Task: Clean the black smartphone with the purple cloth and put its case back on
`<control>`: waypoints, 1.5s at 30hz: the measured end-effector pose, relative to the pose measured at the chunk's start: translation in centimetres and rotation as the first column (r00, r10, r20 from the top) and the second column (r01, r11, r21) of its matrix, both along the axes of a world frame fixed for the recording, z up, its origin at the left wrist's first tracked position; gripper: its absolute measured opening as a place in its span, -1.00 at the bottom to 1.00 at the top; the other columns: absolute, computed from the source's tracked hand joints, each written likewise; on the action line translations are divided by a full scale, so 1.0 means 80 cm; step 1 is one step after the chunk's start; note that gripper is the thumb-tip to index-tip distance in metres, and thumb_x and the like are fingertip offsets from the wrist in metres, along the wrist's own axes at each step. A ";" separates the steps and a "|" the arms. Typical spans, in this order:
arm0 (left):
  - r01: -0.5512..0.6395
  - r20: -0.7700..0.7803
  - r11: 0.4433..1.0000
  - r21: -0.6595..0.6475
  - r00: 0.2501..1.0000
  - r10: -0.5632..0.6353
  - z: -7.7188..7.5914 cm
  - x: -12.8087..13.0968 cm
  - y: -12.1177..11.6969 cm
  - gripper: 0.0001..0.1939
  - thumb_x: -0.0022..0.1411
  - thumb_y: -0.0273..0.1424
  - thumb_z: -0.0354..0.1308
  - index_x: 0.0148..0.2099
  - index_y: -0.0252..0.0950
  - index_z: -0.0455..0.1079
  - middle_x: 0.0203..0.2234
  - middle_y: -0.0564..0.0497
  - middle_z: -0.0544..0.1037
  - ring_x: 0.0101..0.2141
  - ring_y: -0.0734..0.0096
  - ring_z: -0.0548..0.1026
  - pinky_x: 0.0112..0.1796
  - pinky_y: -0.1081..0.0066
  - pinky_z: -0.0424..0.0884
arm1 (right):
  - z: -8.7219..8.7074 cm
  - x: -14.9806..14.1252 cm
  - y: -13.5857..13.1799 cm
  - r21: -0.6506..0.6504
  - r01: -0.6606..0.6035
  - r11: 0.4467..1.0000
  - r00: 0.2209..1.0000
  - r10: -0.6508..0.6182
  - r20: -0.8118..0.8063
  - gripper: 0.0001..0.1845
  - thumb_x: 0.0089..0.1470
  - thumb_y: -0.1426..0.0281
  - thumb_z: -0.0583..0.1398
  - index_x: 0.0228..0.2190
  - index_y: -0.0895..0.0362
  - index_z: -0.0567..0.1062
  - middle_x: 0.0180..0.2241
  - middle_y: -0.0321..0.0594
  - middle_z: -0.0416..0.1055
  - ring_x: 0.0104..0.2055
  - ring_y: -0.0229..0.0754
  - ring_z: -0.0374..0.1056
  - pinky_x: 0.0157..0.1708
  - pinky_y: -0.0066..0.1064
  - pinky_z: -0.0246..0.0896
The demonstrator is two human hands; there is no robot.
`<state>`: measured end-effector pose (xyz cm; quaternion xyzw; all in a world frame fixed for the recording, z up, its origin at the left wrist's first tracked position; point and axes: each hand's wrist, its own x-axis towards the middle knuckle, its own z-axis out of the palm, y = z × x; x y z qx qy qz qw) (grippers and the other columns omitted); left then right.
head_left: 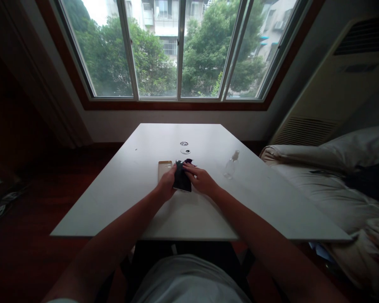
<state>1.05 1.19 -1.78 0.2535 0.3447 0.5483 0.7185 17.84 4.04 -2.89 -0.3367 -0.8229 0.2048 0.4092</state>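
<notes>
A black smartphone (182,180) is tilted up over the table, its dark screen toward me. My left hand (168,182) grips it along the left edge, fingers closed around that side. A dark purple cloth (188,161) shows at the phone's upper end. My right hand (200,179) presses this cloth onto the screen with its fingertips; part of the cloth is hidden under the fingers. Just left of the phone lies a gold-beige phone case (164,167), partly covered by my left hand. A clear spray bottle (232,165) stands to the right of my right hand.
The white table (120,202) carries two small round items (184,144) beyond the phone. A window (180,54) is behind the table. At right are a cushioned sofa (297,181) and a tall air conditioner (328,88).
</notes>
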 end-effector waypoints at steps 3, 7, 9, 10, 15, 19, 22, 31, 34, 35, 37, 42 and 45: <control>-0.072 0.067 0.997 0.018 0.995 0.070 0.001 -0.001 0.004 -0.57 0.40 -0.18 0.09 0.10 -0.42 0.47 -0.11 -0.26 0.61 -0.16 0.16 0.62 -0.12 0.28 0.56 | 0.003 -0.008 -0.013 0.025 -0.100 0.995 0.990 0.097 0.099 -0.52 0.36 0.25 0.05 0.22 0.08 0.42 0.30 -0.13 0.21 0.40 0.01 0.06 0.42 0.05 -0.14; -0.123 0.163 0.992 0.003 0.979 0.121 0.008 -0.008 0.007 -0.43 0.45 -0.02 -0.10 -0.01 -0.43 0.48 -0.22 -0.27 0.62 -0.17 0.14 0.63 -0.09 0.23 0.55 | 0.016 -0.014 -0.035 0.071 -0.229 0.971 0.957 0.211 0.201 -0.51 0.37 0.31 0.03 0.26 0.11 0.36 0.31 -0.09 0.20 0.40 -0.03 0.06 0.44 0.03 -0.18; -0.161 0.184 0.987 -0.017 0.970 0.161 0.012 -0.014 0.007 -0.33 0.44 0.08 -0.20 -0.05 -0.40 0.47 -0.31 -0.23 0.62 -0.21 0.13 0.63 -0.12 0.19 0.56 | 0.023 -0.019 -0.046 0.101 -0.313 0.944 0.927 0.281 0.250 -0.49 0.35 0.36 0.05 0.28 0.11 0.34 0.30 -0.08 0.22 0.39 -0.04 0.08 0.44 0.01 -0.19; -0.185 0.183 0.982 -0.039 0.965 0.189 0.014 -0.017 0.007 -0.29 0.42 0.13 -0.24 -0.07 -0.39 0.47 -0.36 -0.21 0.61 -0.24 0.12 0.63 -0.14 0.18 0.57 | 0.026 -0.021 -0.052 0.114 -0.356 0.927 0.908 0.315 0.275 -0.48 0.34 0.37 0.06 0.28 0.11 0.33 0.30 -0.07 0.22 0.39 -0.04 0.09 0.44 0.01 -0.19; -0.165 0.108 0.980 -0.111 0.978 0.177 0.016 -0.029 0.006 -0.14 0.33 0.27 -0.34 -0.10 -0.37 0.47 -0.39 -0.22 0.60 -0.30 0.08 0.63 -0.22 0.15 0.58 | 0.032 -0.029 -0.066 0.131 -0.487 0.863 0.821 0.401 0.407 -0.40 0.29 0.38 0.10 0.32 0.14 0.26 0.34 -0.07 0.13 0.41 -0.02 0.03 0.44 0.00 -0.18; -0.011 0.073 0.997 -0.075 0.997 0.016 0.014 -0.028 0.003 -0.09 0.30 0.30 -0.33 -0.10 -0.40 0.49 -0.35 -0.28 0.60 -0.27 0.06 0.63 -0.21 0.15 0.58 | 0.028 -0.028 -0.062 0.119 -0.471 0.874 0.809 0.374 0.454 -0.39 0.35 0.36 0.01 0.38 0.15 0.13 0.39 -0.08 0.01 0.45 -0.04 -0.09 0.45 0.00 -0.22; 0.025 0.040 0.998 -0.058 0.999 -0.023 0.012 -0.023 0.001 -0.12 0.27 0.32 -0.23 -0.09 -0.40 0.49 -0.34 -0.29 0.61 -0.23 0.04 0.63 -0.19 0.18 0.58 | 0.022 -0.025 -0.054 0.141 -0.436 0.889 0.812 0.322 0.486 -0.39 0.38 0.37 -0.05 0.40 0.10 0.06 0.41 -0.13 -0.05 0.47 -0.05 -0.16 0.46 0.01 -0.28; 0.188 0.060 0.982 -0.006 0.980 -0.188 0.015 -0.003 -0.009 -0.30 0.35 0.18 -0.10 0.09 -0.31 0.47 -0.10 -0.24 0.61 -0.04 0.04 0.58 -0.06 0.19 0.53 | -0.008 -0.001 -0.002 0.181 -0.083 0.980 0.913 0.001 0.408 -0.32 0.39 0.26 -0.06 0.42 0.26 -0.06 0.44 0.04 -0.26 0.49 0.06 -0.33 0.44 0.12 -0.29; 0.164 0.096 0.986 -0.030 0.982 -0.161 0.024 -0.003 -0.013 -0.32 0.37 0.15 -0.10 0.10 -0.31 0.46 -0.11 -0.22 0.61 -0.07 0.07 0.59 -0.09 0.19 0.55 | -0.016 0.003 0.005 0.075 -0.066 0.995 0.925 0.033 0.379 -0.30 0.41 0.20 -0.09 0.42 0.27 -0.08 0.44 0.07 -0.28 0.50 0.05 -0.35 0.44 0.12 -0.30; 0.153 0.123 0.988 -0.024 0.981 -0.149 0.026 -0.004 -0.014 -0.31 0.38 0.15 -0.13 0.09 -0.32 0.46 -0.12 -0.23 0.61 -0.08 0.08 0.59 -0.09 0.19 0.55 | -0.017 0.001 0.003 0.058 -0.095 0.994 0.926 0.067 0.372 -0.30 0.41 0.19 -0.09 0.42 0.26 -0.08 0.45 0.05 -0.28 0.50 0.03 -0.36 0.44 0.11 -0.31; 0.108 0.181 0.994 -0.001 0.978 -0.106 0.031 -0.007 -0.012 -0.28 0.40 0.15 -0.18 0.04 -0.37 0.47 -0.16 -0.26 0.61 -0.10 0.09 0.60 -0.08 0.18 0.55 | -0.014 -0.006 -0.007 0.070 -0.168 0.983 0.923 0.132 0.363 -0.29 0.41 0.18 -0.06 0.42 0.22 -0.07 0.45 0.02 -0.26 0.50 0.02 -0.35 0.44 0.07 -0.30; -0.049 0.223 0.999 -0.021 0.973 0.053 0.035 -0.022 -0.004 -0.24 0.37 0.20 -0.24 -0.09 -0.37 0.46 -0.31 -0.23 0.61 -0.20 0.10 0.62 -0.11 0.14 0.56 | 0.004 -0.032 -0.045 0.160 -0.343 0.926 0.863 0.243 0.443 -0.24 0.35 0.24 0.03 0.43 0.22 -0.09 0.45 0.03 -0.26 0.49 0.04 -0.32 0.44 0.04 -0.27; -0.080 0.195 0.995 -0.067 0.977 0.091 0.031 -0.032 0.001 -0.25 0.34 0.23 -0.20 -0.10 -0.35 0.45 -0.35 -0.20 0.61 -0.25 0.12 0.62 -0.14 0.16 0.57 | 0.011 -0.039 -0.058 0.192 -0.410 0.892 0.831 0.278 0.482 -0.16 0.29 0.28 0.09 0.44 0.21 -0.15 0.45 0.03 -0.30 0.50 0.07 -0.35 0.43 0.08 -0.25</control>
